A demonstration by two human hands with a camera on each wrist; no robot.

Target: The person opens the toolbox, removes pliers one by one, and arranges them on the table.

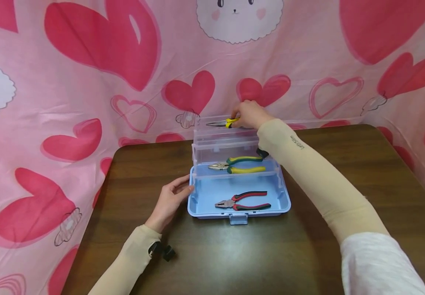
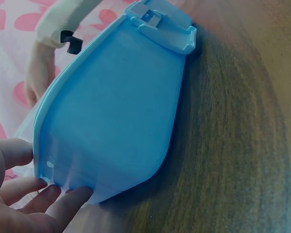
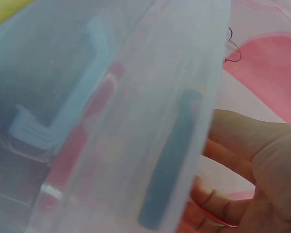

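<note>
From the left, we see the left hand [image 1: 168, 200] with its fingers apart, laid against the left end of the blue box [image 1: 205, 186], which stands open on the bench [image 1: 308, 254]. In its base lie the red pliers [image 1: 232, 202]; behind them, the green pliers [image 1: 231, 167] rest in a clear tray [image 1: 209, 176], and the long-nose pliers [image 1: 228, 123] are farthest back, at the upper tier [image 1: 220, 133]. We judge the first two pairs settled, with the long-nose pair and the shutting of the box left over. The right hand [image 1: 251, 113] has its fingers bent at that pair's yellow handle [image 1: 232, 121]; we cannot tell whether they clamp on it. On the right sleeve [image 1: 330, 188] we read what looks like "Let'sSlim"; we make out no other writing.
</note>
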